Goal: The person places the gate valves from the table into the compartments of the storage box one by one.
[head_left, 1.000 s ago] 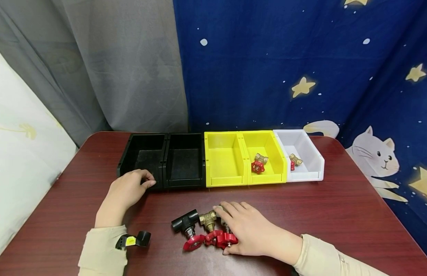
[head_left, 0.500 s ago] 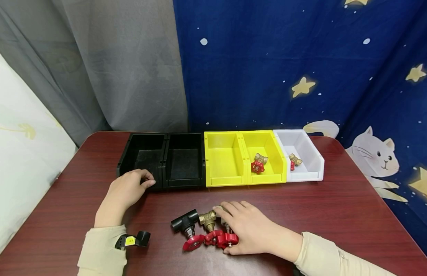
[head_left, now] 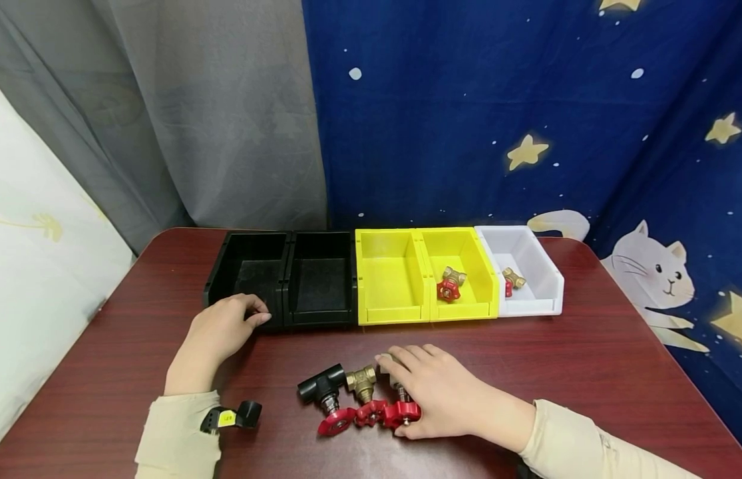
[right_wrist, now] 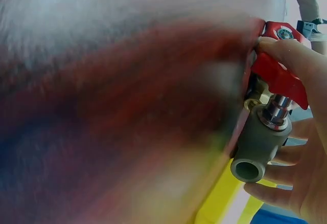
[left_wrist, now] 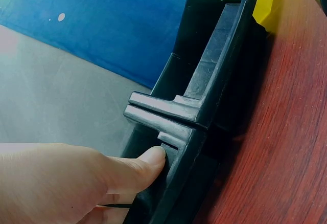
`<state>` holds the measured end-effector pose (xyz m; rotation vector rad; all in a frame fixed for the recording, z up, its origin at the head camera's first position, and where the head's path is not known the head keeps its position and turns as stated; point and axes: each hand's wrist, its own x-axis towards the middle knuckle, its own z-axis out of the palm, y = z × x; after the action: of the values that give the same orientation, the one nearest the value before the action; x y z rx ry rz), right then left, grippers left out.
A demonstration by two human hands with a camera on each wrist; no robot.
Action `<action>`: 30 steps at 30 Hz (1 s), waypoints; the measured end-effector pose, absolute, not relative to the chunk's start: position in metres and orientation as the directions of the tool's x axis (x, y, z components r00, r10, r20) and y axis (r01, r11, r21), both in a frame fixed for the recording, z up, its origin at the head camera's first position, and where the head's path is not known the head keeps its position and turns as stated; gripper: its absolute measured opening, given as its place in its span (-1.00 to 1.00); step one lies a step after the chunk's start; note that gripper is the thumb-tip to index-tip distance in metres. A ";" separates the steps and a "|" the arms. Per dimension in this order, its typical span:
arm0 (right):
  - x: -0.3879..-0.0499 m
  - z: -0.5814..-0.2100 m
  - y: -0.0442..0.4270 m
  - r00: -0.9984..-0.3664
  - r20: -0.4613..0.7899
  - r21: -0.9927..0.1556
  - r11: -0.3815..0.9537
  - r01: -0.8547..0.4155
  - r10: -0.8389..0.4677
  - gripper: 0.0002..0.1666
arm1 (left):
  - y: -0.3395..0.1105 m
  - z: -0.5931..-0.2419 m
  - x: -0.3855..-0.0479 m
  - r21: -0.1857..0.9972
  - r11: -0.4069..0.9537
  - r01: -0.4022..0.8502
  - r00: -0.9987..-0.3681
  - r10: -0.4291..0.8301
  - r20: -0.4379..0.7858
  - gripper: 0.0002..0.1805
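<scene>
My left hand (head_left: 223, 329) grips the front lip of the leftmost black bin (head_left: 251, 246); in the left wrist view the thumb (left_wrist: 153, 157) lies on that lip. My right hand (head_left: 445, 392) holds a grey valve (right_wrist: 260, 137) with a red handwheel (head_left: 402, 414), thumb against the handwheel and fingers along the grey body. From the head, that hand covers part of the body. Just left of it lie a brass valve (head_left: 361, 381) with a red handwheel and a black-bodied valve (head_left: 323, 384) with a red handwheel.
Beside the black bins, including the second one (head_left: 320, 313), stand two yellow bins (head_left: 394, 314) and a white bin (head_left: 535, 306). One brass valve (head_left: 451, 283) lies in the right yellow bin, another brass valve (head_left: 513, 278) in the white one. Curtains (head_left: 418, 120) hang behind the table (head_left: 604, 372).
My right hand has shifted slightly right with the grey valve, widening the gap to the brass valve beside it. The left hand stays at the black bin.
</scene>
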<state>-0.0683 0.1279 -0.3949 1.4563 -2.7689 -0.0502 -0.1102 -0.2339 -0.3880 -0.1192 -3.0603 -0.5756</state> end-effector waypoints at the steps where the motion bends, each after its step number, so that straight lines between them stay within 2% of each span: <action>1: -0.069 -0.393 0.128 -0.566 -0.004 0.039 0.565 -0.824 -0.825 0.19 | -0.234 -0.388 -0.110 0.361 0.929 0.081 -0.997 0.071 0.039 -0.90; 13: -0.073 -0.377 0.133 -0.516 -0.011 0.111 0.512 -0.852 -0.857 0.18 | -0.233 -0.387 -0.109 0.361 0.929 0.078 -0.997 0.069 0.037 -0.89; 21: -0.077 -0.361 0.135 -0.525 -0.035 0.137 0.516 -0.846 -0.851 0.18 | -0.233 -0.387 -0.110 0.364 0.928 0.077 -0.997 0.069 0.033 -0.89; 30: -0.088 -0.346 0.133 -0.502 -0.037 0.145 0.492 -0.859 -0.864 0.19 | -0.233 -0.387 -0.110 0.363 0.928 0.081 -0.997 0.071 0.040 -0.89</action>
<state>-0.0881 0.1332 -0.3462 1.5471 -2.6781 -0.2232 -0.1097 -0.2332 -0.3875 -0.1204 -3.0592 -0.5768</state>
